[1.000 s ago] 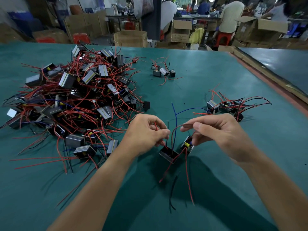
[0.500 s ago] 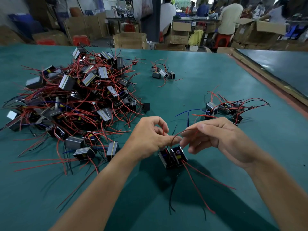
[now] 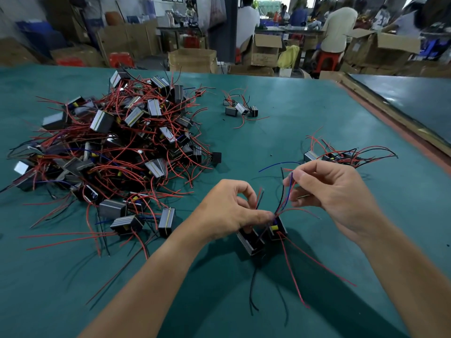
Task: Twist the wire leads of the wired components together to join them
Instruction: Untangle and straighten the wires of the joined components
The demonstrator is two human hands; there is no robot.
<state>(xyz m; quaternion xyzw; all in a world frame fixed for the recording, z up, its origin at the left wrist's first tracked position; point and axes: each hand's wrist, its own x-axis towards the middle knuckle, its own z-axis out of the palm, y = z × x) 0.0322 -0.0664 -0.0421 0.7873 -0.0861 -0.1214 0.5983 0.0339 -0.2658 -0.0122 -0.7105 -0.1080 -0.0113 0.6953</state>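
Wired components (image 3: 117,147) heaped at ten o'clock on the green table (image 3: 61,284), red leads sprawling every way. Toward twelve, a small cluster (image 3: 240,109) of the same parts. At six o'clock, left hand (image 3: 229,213) curled, thumb and forefinger pinching the wire leads (image 3: 281,204) just above two black parts. Left component (image 3: 251,242) with long axis running eleven to five; right component (image 3: 278,229) just beside it, yellow patch facing up, any print too small to read. Contact with the table unclear. Leads fanning up toward one o'clock; loose red and black ends trailing toward five and six. Right hand (image 3: 336,193) at two o'clock of the left, fingers bent, thumb and forefinger pinching blue and red leads. Behind it, another group (image 3: 341,156), leads pointing toward three.
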